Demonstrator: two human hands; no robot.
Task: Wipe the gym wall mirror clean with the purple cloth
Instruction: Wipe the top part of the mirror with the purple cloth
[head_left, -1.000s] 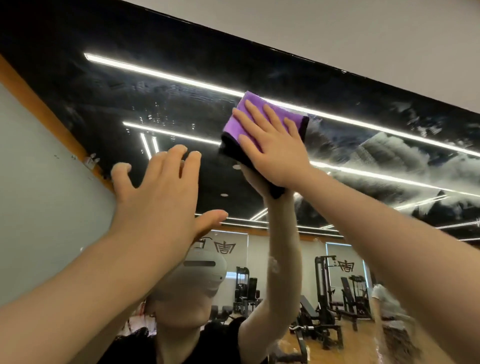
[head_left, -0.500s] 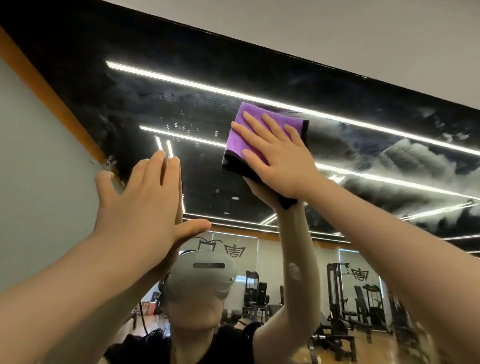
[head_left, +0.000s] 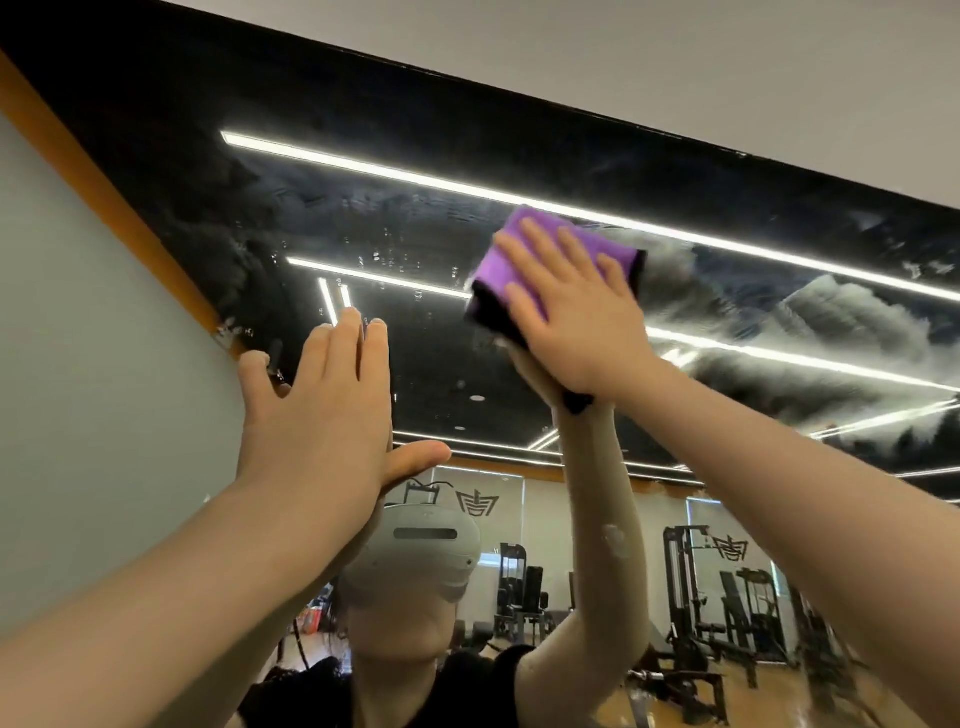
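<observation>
Purple cloth (head_left: 511, 262) has been slid toward 3 o'clock, pressed flat under right hand (head_left: 574, 317); left hand (head_left: 322, 415) spread wide on mirror (head_left: 675, 171). Smears at 3 o'clock remain unwiped.

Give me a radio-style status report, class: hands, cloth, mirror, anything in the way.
Right hand flat, pressing purple cloth on mirror. Left hand open, flat by glass. White smears right of cloth. Nothing in the way.

Pale wall (head_left: 675, 62) above | reflected light strips (head_left: 363, 166) | reflected gym machines (head_left: 691, 597) | orange trim (head_left: 104, 192) at left
</observation>
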